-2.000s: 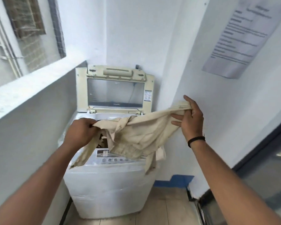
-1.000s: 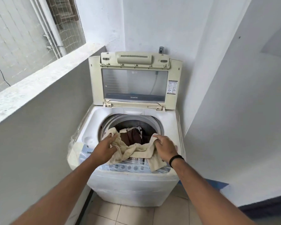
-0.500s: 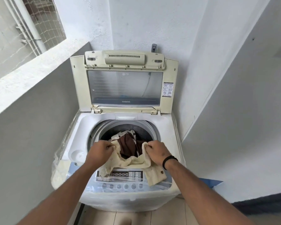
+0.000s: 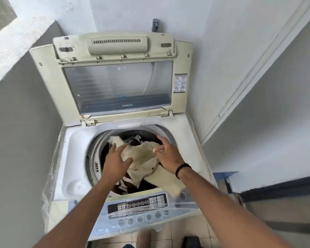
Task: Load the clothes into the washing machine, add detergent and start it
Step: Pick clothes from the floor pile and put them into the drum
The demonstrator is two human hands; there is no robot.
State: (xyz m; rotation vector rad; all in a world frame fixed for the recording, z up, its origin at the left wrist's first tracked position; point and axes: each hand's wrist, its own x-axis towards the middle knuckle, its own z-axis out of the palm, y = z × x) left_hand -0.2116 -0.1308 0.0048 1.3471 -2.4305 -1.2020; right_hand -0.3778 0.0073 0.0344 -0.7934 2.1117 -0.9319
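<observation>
1. The cream garment (image 4: 143,156) is a crumpled, pale beige piece of cloth with a faint greenish stain near its middle; it sits bunched on top of the load inside the drum (image 4: 95,154) of the washing machine (image 4: 191,154), with one flat strip of it trailing out over the front rim toward the control panel (image 4: 138,204)
2. Under it lie other clothes (image 4: 125,183) – dark brown fabric and a brown-and-white striped piece – filling the drum nearly to the opening
3. The left hand (image 4: 115,161) is over the left side of the cream garment, fingers spread and fairly straight, touching or just above the cloth – its grip is wide and holds nothing
4. The right hand (image 4: 168,154) is at the garment's right side, fingers loosely bent and splayed over the cloth; its grip looks loose too, with no fold clearly pinched. A black band (image 4: 183,169) circles that wrist
5. The lid (image 4: 118,83) stands upright at the back, yellowed cream plastic with a clear window and a sticker on its right frame
6. Clear plastic film covers the control panel, which shows a dark display strip and a row of round buttons
</observation>
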